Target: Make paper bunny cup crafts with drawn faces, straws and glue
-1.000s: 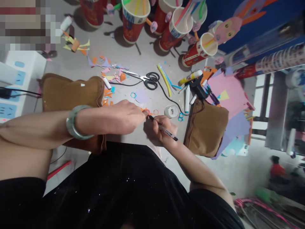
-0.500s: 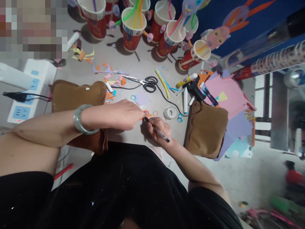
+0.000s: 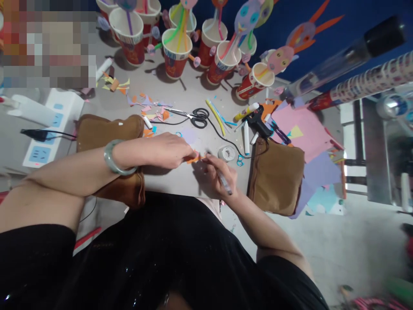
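Observation:
My left hand, with a jade-coloured bangle on its wrist, has its fingers bent and their tips pressed on a small orange paper piece on the table. Just to the right, my right hand grips a pen, its tip end blurred near the paper's right edge. A pale purple paper disc lies beyond my left fingers. To the right of the paper is a roll of tape. Black-handled scissors lie farther back.
Red paper cups with straws and paper faces stand along the back. A glue gun, markers and coloured paper lie at right. Brown cushions flank my hands. A power strip sits at left; paper scraps are scattered.
My right hand has shifted a little right with the pen, whose tip end has drawn away from my left fingertips. My left fingers stay on the orange paper. The whole view has moved slightly.

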A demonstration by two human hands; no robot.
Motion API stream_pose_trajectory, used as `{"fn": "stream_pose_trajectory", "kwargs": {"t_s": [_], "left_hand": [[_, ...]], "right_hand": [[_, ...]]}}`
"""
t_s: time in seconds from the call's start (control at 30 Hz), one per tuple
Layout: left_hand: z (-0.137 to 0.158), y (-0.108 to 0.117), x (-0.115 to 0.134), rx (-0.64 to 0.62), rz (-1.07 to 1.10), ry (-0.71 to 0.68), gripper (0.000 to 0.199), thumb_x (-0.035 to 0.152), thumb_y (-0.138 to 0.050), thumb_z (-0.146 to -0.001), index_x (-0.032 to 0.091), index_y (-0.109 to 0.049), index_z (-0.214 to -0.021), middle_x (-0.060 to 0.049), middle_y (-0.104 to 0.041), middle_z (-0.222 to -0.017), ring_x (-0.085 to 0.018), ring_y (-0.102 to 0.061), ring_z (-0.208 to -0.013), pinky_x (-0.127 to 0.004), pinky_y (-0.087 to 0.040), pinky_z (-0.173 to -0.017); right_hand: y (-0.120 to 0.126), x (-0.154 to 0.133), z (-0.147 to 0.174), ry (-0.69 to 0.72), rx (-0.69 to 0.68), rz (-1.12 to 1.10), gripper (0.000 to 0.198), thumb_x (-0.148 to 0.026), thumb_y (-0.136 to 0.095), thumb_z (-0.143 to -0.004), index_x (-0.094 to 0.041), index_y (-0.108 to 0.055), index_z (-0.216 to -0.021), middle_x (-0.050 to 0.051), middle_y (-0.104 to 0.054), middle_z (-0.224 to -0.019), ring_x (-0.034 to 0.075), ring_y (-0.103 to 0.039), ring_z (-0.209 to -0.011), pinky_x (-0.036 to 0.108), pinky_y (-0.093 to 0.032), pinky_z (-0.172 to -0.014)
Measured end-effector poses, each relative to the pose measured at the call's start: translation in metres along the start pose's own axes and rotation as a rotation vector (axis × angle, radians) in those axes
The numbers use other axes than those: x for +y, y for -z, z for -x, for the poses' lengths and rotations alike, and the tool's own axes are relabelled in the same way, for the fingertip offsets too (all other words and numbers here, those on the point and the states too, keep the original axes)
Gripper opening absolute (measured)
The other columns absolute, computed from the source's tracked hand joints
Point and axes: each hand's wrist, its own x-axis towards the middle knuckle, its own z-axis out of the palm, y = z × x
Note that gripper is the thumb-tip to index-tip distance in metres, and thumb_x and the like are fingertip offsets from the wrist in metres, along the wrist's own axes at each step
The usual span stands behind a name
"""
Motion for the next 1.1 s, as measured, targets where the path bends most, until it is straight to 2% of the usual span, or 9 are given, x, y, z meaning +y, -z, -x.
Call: {"fn": "stream_pose_trajectory", "kwargs": {"t_s": [0.1,0.3,0.43,0.53,0.7,0.8,0.87,0.97,1.1], "left_hand": [[-0.006,0.005,-0.005,0.027,0.059,-0.018,0.042,0.022,-0.049,-0.094,0.029,-0.075,-0.127,-0.005,-0.08,-0.104,-0.019,-0.068,-0.084,-0.03,-0.042,-0.073],[-0.01,0.023,-0.015,0.173,0.085,0.062,0.042,0.018,-0.051,-0.088,0.019,-0.076,-0.122,-0.006,-0.079,-0.11,-0.018,-0.07,-0.095,-0.026,-0.046,-0.081],[-0.008,0.038,-0.013,0.169,-0.121,0.243,0.033,0.024,-0.055,-0.088,0.018,-0.078,-0.112,-0.01,-0.077,-0.107,-0.025,-0.07,-0.099,-0.032,-0.047,-0.08],[-0.011,0.045,-0.009,0.16,-0.23,0.299,0.028,0.025,-0.064,-0.085,0.013,-0.078,-0.106,-0.015,-0.076,-0.103,-0.03,-0.07,-0.098,-0.036,-0.049,-0.081],[-0.024,0.05,0.002,0.226,-0.265,0.287,0.031,0.016,-0.068,-0.083,0.011,-0.076,-0.112,-0.014,-0.076,-0.104,-0.029,-0.07,-0.103,-0.033,-0.048,-0.082],[-0.028,0.048,0.002,0.261,-0.267,0.286,0.033,0.016,-0.066,-0.083,0.009,-0.076,-0.114,-0.016,-0.075,-0.105,-0.03,-0.07,-0.102,-0.033,-0.046,-0.079],[-0.029,0.045,-0.001,0.215,-0.239,0.27,0.033,0.019,-0.067,-0.083,0.01,-0.077,-0.113,-0.016,-0.075,-0.104,-0.03,-0.07,-0.098,-0.033,-0.045,-0.076],[-0.028,0.036,-0.006,0.152,-0.193,0.16,0.032,0.02,-0.068,-0.082,0.012,-0.078,-0.111,-0.015,-0.075,-0.104,-0.027,-0.068,-0.093,-0.033,-0.043,-0.074],[-0.028,0.031,-0.013,0.082,-0.187,0.049,0.03,0.019,-0.062,-0.083,0.018,-0.08,-0.108,-0.01,-0.076,-0.098,-0.021,-0.064,-0.085,-0.031,-0.038,-0.072]], "right_hand": [[0.01,0.0,-0.009,-0.024,-0.071,0.032,0.031,-0.023,-0.046,-0.106,-0.024,-0.062,-0.132,0.005,-0.077,-0.093,0.016,-0.07,-0.07,0.031,-0.058,-0.066],[0.006,-0.001,-0.048,0.061,-0.355,0.296,0.039,-0.045,-0.056,-0.101,-0.015,-0.067,-0.125,0.014,-0.074,-0.099,0.027,-0.064,-0.092,0.041,-0.051,-0.083],[-0.01,0.002,-0.061,0.088,-0.472,0.285,0.028,-0.031,-0.054,-0.1,-0.016,-0.068,-0.118,0.012,-0.074,-0.094,0.024,-0.061,-0.083,0.037,-0.045,-0.078],[-0.001,0.008,-0.072,0.091,-0.439,0.234,0.024,-0.023,-0.053,-0.097,-0.017,-0.069,-0.113,0.011,-0.074,-0.091,0.024,-0.063,-0.083,0.036,-0.046,-0.079],[0.045,0.03,-0.102,-0.028,-0.144,0.337,0.026,-0.023,-0.055,-0.093,-0.02,-0.068,-0.116,0.012,-0.076,-0.108,0.027,-0.068,-0.099,0.04,-0.051,-0.088],[0.065,0.049,-0.11,-0.094,-0.231,0.43,0.031,-0.019,-0.057,-0.088,-0.021,-0.069,-0.116,0.011,-0.077,-0.102,0.027,-0.069,-0.094,0.038,-0.052,-0.083],[0.071,0.06,-0.109,-0.104,-0.345,0.494,0.033,-0.015,-0.057,-0.086,-0.02,-0.07,-0.115,0.011,-0.078,-0.102,0.027,-0.069,-0.093,0.037,-0.051,-0.08],[0.075,0.07,-0.1,-0.095,-0.46,0.565,0.034,-0.013,-0.055,-0.086,-0.018,-0.072,-0.115,0.013,-0.079,-0.104,0.028,-0.07,-0.094,0.036,-0.05,-0.079],[0.077,0.077,-0.086,-0.114,-0.505,0.599,0.034,-0.013,-0.052,-0.089,-0.016,-0.072,-0.117,0.015,-0.079,-0.107,0.029,-0.07,-0.094,0.036,-0.049,-0.077]]}}
